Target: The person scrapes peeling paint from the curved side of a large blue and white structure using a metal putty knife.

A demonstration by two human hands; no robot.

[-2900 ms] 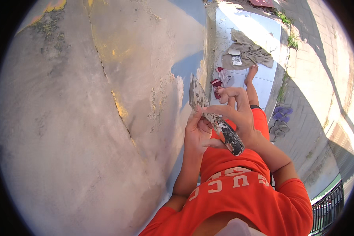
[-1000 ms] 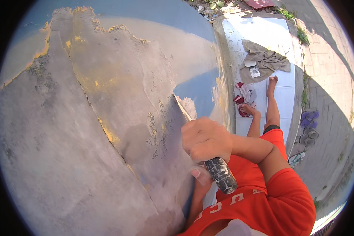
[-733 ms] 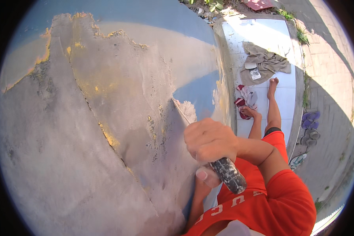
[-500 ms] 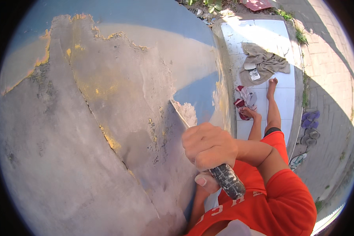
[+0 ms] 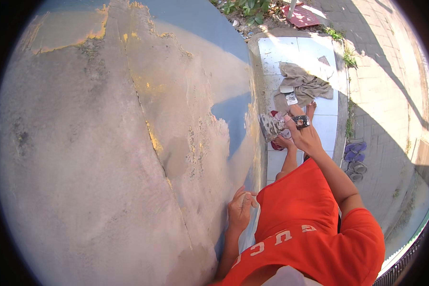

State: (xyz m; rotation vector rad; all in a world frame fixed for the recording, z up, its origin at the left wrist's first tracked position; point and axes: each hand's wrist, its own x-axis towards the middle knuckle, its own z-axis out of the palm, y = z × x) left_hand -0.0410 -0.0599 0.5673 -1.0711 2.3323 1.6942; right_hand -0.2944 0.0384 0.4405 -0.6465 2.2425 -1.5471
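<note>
We see first the wall [image 5: 90,162], filling the left side, mostly bare grey with blue paint and yellow-edged patches. At far right lies sunlit, shadow-crossed paving [image 5: 381,119]; between them runs a white tiled strip [image 5: 325,127]. Next we see the red shirt [image 5: 314,252], then a crumpled grey-brown cloth [image 5: 307,86] on the tiles. 2 pairs of sandals [image 5: 355,151], purple and grey, sit on the paving. The left hand [image 5: 239,209] is beside the wall, fingers bent close together; whether they pinch anything, we cannot tell. The right hand [image 5: 304,137] has its fingers wrapped around the dark-handled scraper [image 5: 273,127], held over the tiles, smeared blade toward the wall.
</note>
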